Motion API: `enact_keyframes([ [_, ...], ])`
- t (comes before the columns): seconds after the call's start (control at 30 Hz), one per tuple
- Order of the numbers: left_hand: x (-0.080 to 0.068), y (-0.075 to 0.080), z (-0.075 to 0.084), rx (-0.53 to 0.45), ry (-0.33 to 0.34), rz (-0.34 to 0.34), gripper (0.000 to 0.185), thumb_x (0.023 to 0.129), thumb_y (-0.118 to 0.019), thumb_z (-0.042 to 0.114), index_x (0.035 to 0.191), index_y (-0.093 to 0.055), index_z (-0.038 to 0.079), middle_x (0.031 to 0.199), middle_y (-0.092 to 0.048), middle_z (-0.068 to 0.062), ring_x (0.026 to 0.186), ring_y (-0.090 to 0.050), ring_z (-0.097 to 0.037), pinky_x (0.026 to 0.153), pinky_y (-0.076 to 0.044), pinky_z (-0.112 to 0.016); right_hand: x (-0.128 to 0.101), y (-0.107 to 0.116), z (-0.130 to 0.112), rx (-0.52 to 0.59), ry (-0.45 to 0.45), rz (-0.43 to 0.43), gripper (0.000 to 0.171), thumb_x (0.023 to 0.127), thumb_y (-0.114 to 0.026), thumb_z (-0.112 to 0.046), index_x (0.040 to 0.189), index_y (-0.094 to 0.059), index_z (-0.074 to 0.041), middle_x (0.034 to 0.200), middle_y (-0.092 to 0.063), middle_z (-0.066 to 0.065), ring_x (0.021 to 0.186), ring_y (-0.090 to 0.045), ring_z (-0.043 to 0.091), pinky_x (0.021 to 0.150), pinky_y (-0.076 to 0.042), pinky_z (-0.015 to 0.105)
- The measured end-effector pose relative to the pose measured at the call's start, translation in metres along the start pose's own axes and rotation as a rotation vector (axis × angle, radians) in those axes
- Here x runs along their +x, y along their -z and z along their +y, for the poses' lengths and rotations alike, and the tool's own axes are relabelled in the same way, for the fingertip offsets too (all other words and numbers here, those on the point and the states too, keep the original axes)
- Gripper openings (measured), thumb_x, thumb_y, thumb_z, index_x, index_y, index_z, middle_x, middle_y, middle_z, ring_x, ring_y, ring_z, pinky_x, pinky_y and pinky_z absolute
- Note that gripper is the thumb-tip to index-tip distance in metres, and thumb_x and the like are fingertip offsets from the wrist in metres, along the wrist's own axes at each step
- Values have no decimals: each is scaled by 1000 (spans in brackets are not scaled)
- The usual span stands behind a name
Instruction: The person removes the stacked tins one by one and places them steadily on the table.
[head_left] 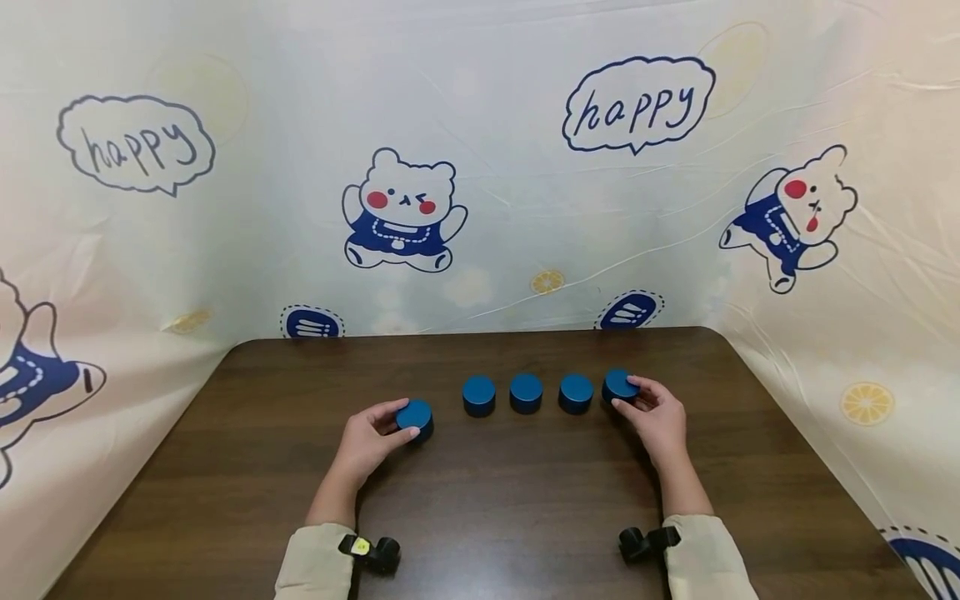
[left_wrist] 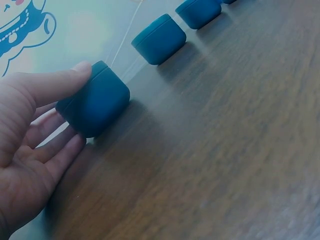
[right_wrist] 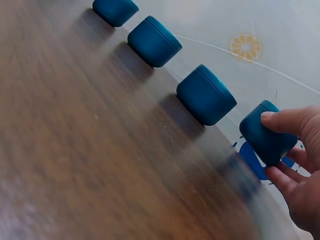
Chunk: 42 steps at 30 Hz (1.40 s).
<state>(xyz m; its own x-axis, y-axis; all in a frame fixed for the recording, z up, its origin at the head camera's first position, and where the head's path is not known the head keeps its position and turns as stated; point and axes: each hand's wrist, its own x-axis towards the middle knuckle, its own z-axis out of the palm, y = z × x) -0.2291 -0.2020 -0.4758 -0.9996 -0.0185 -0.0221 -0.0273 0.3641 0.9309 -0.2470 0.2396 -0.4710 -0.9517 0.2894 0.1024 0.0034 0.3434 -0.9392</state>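
Meanwhile, each hand pinches an end puck: left hand (head_left: 370,440) on the stray puck (head_left: 416,417), right hand (head_left: 654,414) on the row's outermost puck (head_left: 618,385), three pucks (head_left: 526,392) between them on the counter (head_left: 510,500).

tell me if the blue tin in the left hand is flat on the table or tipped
Tipped. The blue tin leans in the left hand, one edge raised off the table.
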Motion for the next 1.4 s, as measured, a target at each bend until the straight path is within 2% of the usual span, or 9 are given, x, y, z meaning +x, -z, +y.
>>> enact_keyframes([
  [0.27, -1, 0, -2, 14, -5, 4, 56, 81, -81, 25, 132, -61, 12, 137, -55, -15, 119, -57, -32, 99, -47, -44, 6, -1, 3, -45, -8, -55, 45, 86, -75, -8, 128, -58, -2, 139, -49, 23, 126, -49, 37, 102, -43, 45],
  [0.77, -1, 0, -2, 20, -16, 4, 56, 82, -81, 25, 132, -62, 12, 136, -56, -15, 119, -57, -32, 99, -47, -45, 5, 1, 6, -62, -31, -83, 46, 87, -73, -4, 130, -56, 1, 141, -45, 27, 127, -48, 42, 103, -42, 47],
  [1.13, -1, 0, -1, 17, -18, 7, 55, 82, -80, 24, 132, -62, 12, 135, -57, -15, 118, -58, -31, 99, -48, -44, 6, 3, 7, -58, -25, -70, 50, 90, -72, -21, 133, -53, -2, 143, -45, 22, 130, -46, 37, 105, -41, 45],
  [1.4, 0, -1, -3, 11, -28, 4, 54, 82, -80, 24, 131, -62, 12, 135, -57, -14, 118, -58, -31, 99, -48, -44, 8, 3, 9, -61, -37, -75, 49, 91, -72, -23, 132, -56, -2, 144, -44, 24, 130, -46, 38, 105, -41, 46],
])
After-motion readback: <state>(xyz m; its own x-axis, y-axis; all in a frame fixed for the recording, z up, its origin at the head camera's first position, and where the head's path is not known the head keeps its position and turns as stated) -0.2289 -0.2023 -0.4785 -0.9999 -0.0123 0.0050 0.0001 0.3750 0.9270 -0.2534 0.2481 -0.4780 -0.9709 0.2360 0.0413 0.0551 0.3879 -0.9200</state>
